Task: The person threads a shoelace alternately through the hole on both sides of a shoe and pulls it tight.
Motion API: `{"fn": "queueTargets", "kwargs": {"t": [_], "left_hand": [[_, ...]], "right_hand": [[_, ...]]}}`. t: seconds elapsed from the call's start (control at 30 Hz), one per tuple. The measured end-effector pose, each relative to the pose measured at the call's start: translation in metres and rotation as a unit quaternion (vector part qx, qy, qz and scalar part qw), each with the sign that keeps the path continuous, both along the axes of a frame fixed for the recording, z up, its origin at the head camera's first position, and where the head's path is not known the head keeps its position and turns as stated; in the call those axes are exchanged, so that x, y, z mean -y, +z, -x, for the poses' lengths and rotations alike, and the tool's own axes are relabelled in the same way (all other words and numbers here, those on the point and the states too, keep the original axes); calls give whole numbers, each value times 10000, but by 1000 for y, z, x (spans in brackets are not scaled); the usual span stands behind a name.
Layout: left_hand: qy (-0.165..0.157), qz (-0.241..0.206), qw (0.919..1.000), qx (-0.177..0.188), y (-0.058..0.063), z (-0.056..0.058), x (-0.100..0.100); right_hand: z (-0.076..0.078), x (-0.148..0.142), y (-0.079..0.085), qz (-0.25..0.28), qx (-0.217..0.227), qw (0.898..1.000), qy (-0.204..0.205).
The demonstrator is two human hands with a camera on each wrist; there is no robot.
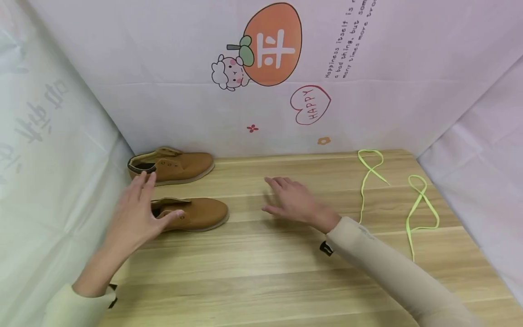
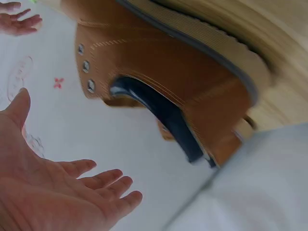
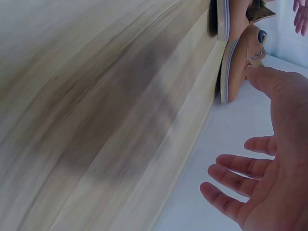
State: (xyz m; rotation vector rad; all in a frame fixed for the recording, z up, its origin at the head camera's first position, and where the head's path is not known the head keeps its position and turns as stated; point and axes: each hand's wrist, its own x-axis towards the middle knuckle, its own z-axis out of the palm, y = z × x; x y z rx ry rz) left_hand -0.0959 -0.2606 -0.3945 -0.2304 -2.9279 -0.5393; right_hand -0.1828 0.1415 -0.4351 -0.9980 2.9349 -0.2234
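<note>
Clearly, from the head view, two brown shoes lie at the left of the wooden tabletop [image 1: 245,277], long axes running left to right, toes pointing right: the near shoe [image 1: 208,213] in front, the far shoe [image 1: 189,165] close to the back cloth [image 1: 184,104]. The left hand [image 1: 132,215] is by far the closer one, poised over their heel ends, its thumb crossing the near shoe's opening in sight and its fingertips reaching toward the far shoe's collar. The right hand [image 1: 296,200] hovers right of the toes, apart from both shoes, fingers spread and holding nothing. Farther right, beyond that wrist, lie two yellow-green laces [image 1: 421,194], each with a loop at its far end. From the left wrist, the fingers and thumb are wide and nearly straight, nothing between them; a gap shows between hand and shoe, and the eyelets [image 2: 85,66] in view carry no lace. From the right wrist, the palm is empty, thumb well away from the loosely extended fingers; the thumb tip overlaps a shoe in sight, yet the head view puts the shoes off to the left, out of touch
</note>
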Motion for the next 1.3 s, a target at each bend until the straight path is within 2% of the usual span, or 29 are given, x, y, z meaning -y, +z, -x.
{"fn": "queueTargets", "kwargs": {"t": [0.1, 0.27, 0.4, 0.6, 0.7, 0.87, 0.93, 1.07, 1.2, 1.3], "left_hand": [[94, -188, 9998, 61, 1, -2, 13], [173, -658, 9970, 373, -3, -4, 34], [116, -1201, 9906, 650, -11, -4, 51], [279, -1467, 9789, 1397, -20, -12, 75], [309, -1779, 9644, 1934, -24, -17, 83], [193, -2467, 9336, 2591, -33, -21, 92], [149, -2568, 9278, 2701, -38, -21, 94], [90, -2666, 9217, 2816, -45, -20, 97], [-99, -2841, 9217, 2640, -52, -17, 96], [-182, -2838, 9262, 2476, -56, -12, 93]], "right_hand": [[2, 10, -2, -32, 167, 9998, 37], [3, 28, -5, -64, 462, 9987, 191], [1, 44, -9, 13, 768, 9967, 249], [-2, 70, -16, 285, 1083, 9930, 376], [-3, 80, -18, 405, 1213, 9908, 436], [-4, 89, -25, 449, 1333, 9885, 550], [-5, 92, -27, 450, 1367, 9877, 606], [-7, 96, -28, 503, 1463, 9855, 704], [-8, 101, -28, 615, 1533, 9836, 723], [-8, 106, -27, 720, 1585, 9821, 718]]}}
